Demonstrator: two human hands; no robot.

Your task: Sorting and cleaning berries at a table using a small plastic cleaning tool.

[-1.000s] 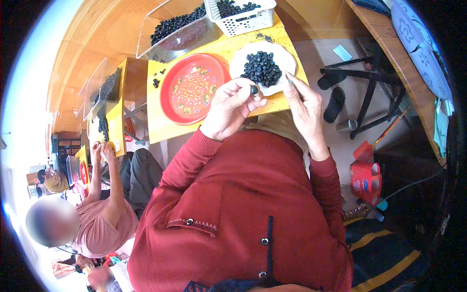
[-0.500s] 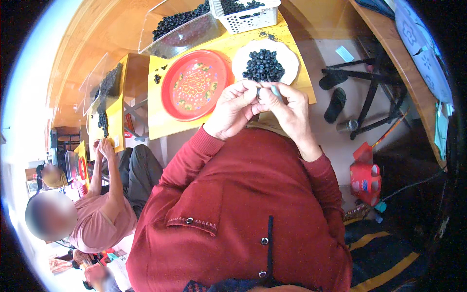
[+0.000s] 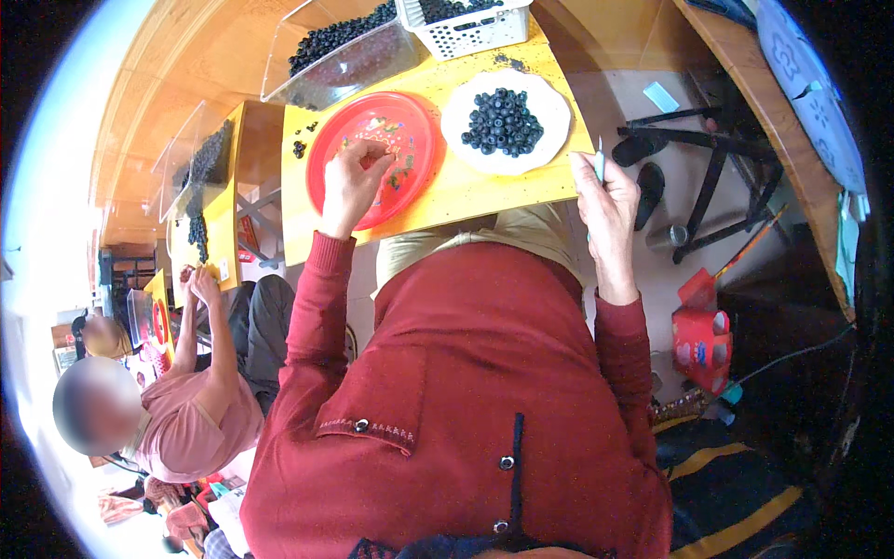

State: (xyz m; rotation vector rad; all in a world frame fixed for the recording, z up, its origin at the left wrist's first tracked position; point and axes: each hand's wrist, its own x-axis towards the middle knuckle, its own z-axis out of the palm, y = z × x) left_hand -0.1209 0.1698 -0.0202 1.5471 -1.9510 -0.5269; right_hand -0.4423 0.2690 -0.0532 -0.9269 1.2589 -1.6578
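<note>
Here the left hand (image 3: 352,179) hung over the near part of a red plate (image 3: 414,116), its fingers bent down and pinched together at the tips, though whether anything small sat between them could not be told. The plate under that hand carried scattered bits of green and pale scraps. To the right of the left hand, a white plate (image 3: 555,130) held a heap of dark round berries (image 3: 503,121). The right hand (image 3: 605,200) stood just off the near right corner of the yellow table (image 3: 484,191), well apart from the left hand, and was closed around a thin metal tool (image 3: 600,165) whose tip stuck up above the fingers. Beyond both hands, at the far edge of the table, a white slotted basket (image 3: 466,30) and a clear plastic tub (image 3: 326,70) both held more of the dark berries, and a few loose ones (image 3: 300,147) lay on the table left of the red plate. Far to the left of the left hand, another person in a pink shirt (image 3: 200,419) sat at a second yellow table with raised hands.
</note>
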